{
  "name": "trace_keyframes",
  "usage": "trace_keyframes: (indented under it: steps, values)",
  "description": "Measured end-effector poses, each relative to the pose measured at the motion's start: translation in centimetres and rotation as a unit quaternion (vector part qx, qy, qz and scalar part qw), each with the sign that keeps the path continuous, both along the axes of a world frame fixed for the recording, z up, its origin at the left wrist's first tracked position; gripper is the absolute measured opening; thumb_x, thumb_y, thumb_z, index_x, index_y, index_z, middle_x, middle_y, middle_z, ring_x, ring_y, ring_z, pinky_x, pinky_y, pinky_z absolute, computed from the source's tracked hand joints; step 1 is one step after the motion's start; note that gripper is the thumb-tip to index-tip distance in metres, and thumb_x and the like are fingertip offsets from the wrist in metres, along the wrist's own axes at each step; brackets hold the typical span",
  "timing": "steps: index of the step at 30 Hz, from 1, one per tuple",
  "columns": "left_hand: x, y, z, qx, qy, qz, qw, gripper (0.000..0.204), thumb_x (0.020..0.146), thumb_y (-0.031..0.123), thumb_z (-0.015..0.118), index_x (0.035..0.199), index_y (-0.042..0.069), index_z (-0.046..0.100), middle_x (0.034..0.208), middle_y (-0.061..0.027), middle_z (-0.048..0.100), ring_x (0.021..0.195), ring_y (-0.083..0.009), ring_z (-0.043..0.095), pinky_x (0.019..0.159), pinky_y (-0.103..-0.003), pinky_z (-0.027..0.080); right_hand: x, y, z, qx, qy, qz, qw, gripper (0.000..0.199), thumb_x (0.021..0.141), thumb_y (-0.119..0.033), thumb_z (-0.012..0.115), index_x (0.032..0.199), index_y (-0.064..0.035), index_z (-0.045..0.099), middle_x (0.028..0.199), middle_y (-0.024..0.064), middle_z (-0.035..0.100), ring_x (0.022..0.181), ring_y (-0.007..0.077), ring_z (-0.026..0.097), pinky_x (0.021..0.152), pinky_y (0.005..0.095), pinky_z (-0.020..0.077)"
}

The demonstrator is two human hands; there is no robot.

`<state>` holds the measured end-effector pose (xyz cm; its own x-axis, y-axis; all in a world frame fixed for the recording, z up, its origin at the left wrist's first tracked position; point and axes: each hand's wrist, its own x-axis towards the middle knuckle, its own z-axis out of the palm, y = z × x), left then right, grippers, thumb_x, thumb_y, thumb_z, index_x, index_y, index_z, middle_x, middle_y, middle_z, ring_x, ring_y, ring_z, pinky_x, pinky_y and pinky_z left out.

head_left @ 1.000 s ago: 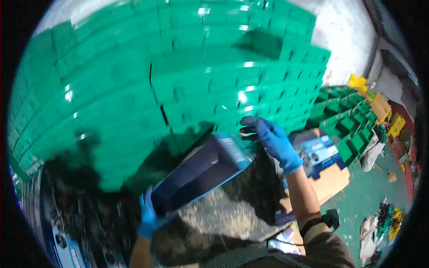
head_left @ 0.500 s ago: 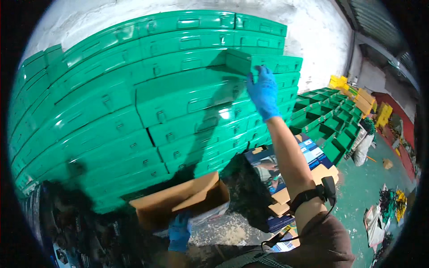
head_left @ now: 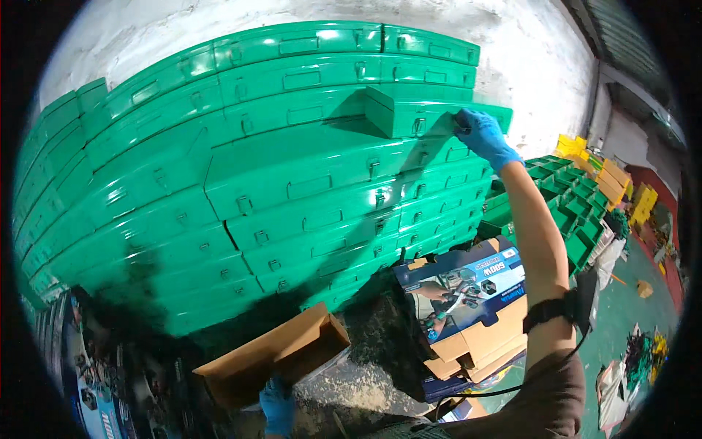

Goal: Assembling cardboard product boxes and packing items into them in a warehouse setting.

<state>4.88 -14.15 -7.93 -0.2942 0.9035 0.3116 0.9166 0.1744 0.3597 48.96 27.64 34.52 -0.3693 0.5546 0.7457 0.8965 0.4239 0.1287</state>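
My right hand (head_left: 485, 139), in a blue glove, is closed at the front of a green metal case (head_left: 401, 117), its fingers curled where the handle sits. That case lies on the stack of green cases (head_left: 292, 175) and juts out toward me. Below, an open, narrow cardboard box (head_left: 263, 347) stands tilted near the floor, its inside dark. My left hand (head_left: 278, 408), also gloved in blue, grips the near wall of this box; its fingertips are partly in shadow.
Printed, flattened cartons (head_left: 468, 300) lie in a pile under my right arm. More dark printed boxes (head_left: 91, 380) stand at the lower left. Green compartment trays (head_left: 563, 197) are stacked at the right, with yellow pieces (head_left: 574, 146) behind. Bags and scraps (head_left: 618, 373) litter the floor.
My right hand has shifted right along the green case, from its left latch to its handle, and the case now sticks out farther. My left hand stays at the cardboard box.
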Motion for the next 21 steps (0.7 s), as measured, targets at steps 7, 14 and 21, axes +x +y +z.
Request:
trace_keyframes:
  steps: [7,14,21]
  values:
    - [-0.4,1.6,0.7,0.007,-0.01,-0.109,0.994,0.026,0.075,0.012,0.058,0.1,0.012,0.062,0.089,-0.0155,0.061,0.079,-0.0391,0.057,0.066,-0.05,0.044,-10.6,-14.1,-0.8,0.144,0.07,0.156,0.975,0.017,0.077,-0.022,0.072,0.083,-0.0084,0.064,0.076,0.0088,0.064,0.065,0.0237,0.062,0.059,0.0334,0.0491]
    - [4.7,5.7,1.4,0.069,0.007,-0.211,0.975,0.047,0.069,0.007,0.058,0.115,0.016,0.058,0.096,-0.011,0.06,0.085,-0.0313,0.058,0.07,-0.045,0.043,-18.9,-19.2,-5.2,-0.106,0.221,0.383,0.891,0.013,0.089,-0.012,0.061,0.094,-0.0017,0.067,0.083,0.0041,0.068,0.074,0.0088,0.06,0.072,0.0246,0.0496]
    - [1.4,3.5,1.9,0.022,-0.025,-0.182,0.983,0.037,0.072,0.003,0.054,0.107,0.012,0.064,0.107,-0.0146,0.062,0.095,-0.0363,0.058,0.078,-0.048,0.047,-28.3,-23.1,-22.0,-0.167,0.015,0.415,0.894,0.018,0.082,-0.027,0.067,0.085,-0.0105,0.062,0.074,0.0111,0.06,0.061,0.0282,0.06,0.052,0.0378,0.0466]
